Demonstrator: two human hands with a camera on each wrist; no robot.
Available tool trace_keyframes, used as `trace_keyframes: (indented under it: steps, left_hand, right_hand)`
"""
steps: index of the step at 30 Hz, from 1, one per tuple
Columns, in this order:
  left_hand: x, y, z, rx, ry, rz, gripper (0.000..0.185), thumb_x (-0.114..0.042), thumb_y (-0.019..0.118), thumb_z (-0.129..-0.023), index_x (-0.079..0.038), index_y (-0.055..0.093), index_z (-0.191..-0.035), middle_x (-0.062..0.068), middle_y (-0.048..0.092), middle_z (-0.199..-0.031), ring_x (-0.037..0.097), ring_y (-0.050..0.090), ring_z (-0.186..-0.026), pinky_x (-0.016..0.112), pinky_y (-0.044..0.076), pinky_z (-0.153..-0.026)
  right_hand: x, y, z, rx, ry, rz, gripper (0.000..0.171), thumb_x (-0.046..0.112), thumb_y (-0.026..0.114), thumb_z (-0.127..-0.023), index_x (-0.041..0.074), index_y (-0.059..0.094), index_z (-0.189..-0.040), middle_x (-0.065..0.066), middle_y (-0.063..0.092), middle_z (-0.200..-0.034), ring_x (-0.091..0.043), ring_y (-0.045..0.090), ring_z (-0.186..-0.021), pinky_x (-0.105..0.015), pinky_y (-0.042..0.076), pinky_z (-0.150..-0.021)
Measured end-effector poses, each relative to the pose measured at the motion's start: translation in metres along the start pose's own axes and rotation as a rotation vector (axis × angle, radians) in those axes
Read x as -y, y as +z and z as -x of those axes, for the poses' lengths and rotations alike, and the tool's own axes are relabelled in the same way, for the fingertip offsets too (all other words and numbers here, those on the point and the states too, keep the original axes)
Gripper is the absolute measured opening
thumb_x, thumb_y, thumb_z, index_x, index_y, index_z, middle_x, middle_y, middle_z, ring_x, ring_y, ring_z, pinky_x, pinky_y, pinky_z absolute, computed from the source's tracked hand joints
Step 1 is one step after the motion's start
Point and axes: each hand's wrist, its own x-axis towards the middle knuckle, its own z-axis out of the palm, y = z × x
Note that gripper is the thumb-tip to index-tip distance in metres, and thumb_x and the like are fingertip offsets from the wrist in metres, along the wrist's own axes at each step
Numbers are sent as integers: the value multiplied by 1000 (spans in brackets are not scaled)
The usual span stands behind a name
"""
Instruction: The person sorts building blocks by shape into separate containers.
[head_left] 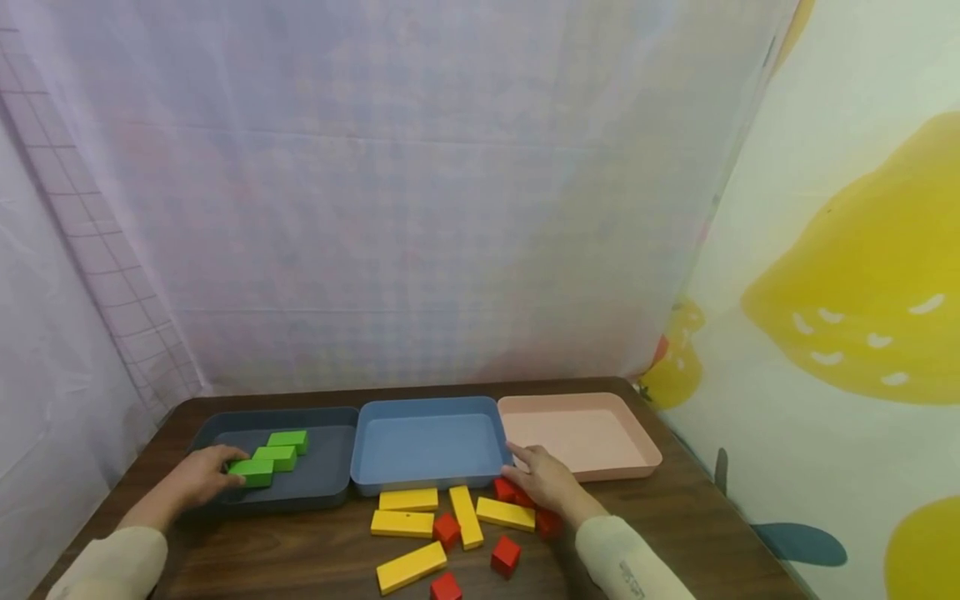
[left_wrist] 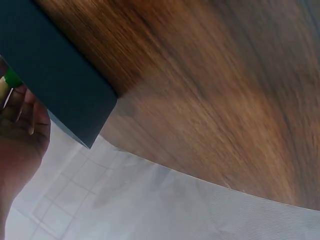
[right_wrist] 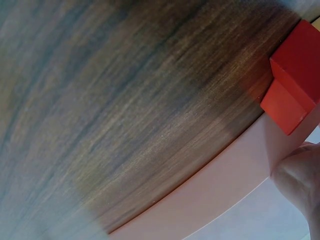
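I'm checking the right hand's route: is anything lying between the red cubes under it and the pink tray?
Nothing visible does. The right hand rests on red cubes just in front of the pink tray; only bare table and the tray's low rim separate them.

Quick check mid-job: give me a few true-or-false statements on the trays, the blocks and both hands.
1. The dark tray holds green blocks. True.
2. The blue tray holds yellow blocks. False: it is empty; the yellow blocks lie on the table.
3. The left hand touches a green block. True.
4. The pink tray holds red blocks. False: it is empty.
5. The right hand is at the red blocks in front of the trays. True.
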Motion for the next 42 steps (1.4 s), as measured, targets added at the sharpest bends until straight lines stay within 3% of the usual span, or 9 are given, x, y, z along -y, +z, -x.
trace_keyframes:
  steps: [7,12,19,29,36,42]
  left_hand:
    - [-5,1,0,-9,-93,-55,43,-17,72,-88,13,61,-117,34,61,-112,53,56,-104,63,46,-84]
    - [-10,-1,-2,-49,-136,-67,48,-22,70,-91,13,58,-121,37,57,-118,56,52,-110,65,44,-86]
    - [-20,-2,-2,-92,-96,-46,47,-21,69,-92,13,58,-123,38,56,-120,56,53,-110,64,45,-85]
    - [-37,1,-7,-101,-52,-37,46,-19,69,-93,11,58,-125,36,56,-121,54,53,-110,64,44,-87]
    - [-59,5,-7,-149,43,6,42,-16,71,-91,8,61,-125,30,60,-119,49,57,-107,62,47,-84]
    - [-81,11,-11,-142,92,39,44,-22,72,-92,4,62,-126,25,61,-119,44,59,-105,57,49,-82]
  right_hand:
    - [2,0,0,10,21,-3,59,48,61,-95,21,51,-147,-20,53,-137,-41,54,-122,-62,41,-100]
    - [1,-1,0,3,7,0,59,48,61,-96,20,51,-147,-20,53,-137,-41,54,-122,-61,41,-101]
    - [0,1,0,0,4,-3,58,47,62,-96,20,51,-147,-20,54,-137,-41,54,-122,-61,41,-101]
    - [0,0,-1,6,1,-3,60,48,61,-96,20,51,-147,-20,53,-137,-41,54,-122,-61,40,-101]
    - [-2,1,-2,5,-14,3,60,48,61,-96,19,51,-147,-20,53,-137,-41,54,-122,-61,40,-102]
    - [-2,1,-2,4,-17,5,59,49,61,-96,19,51,-147,-20,53,-137,-41,54,-122,-60,40,-102]
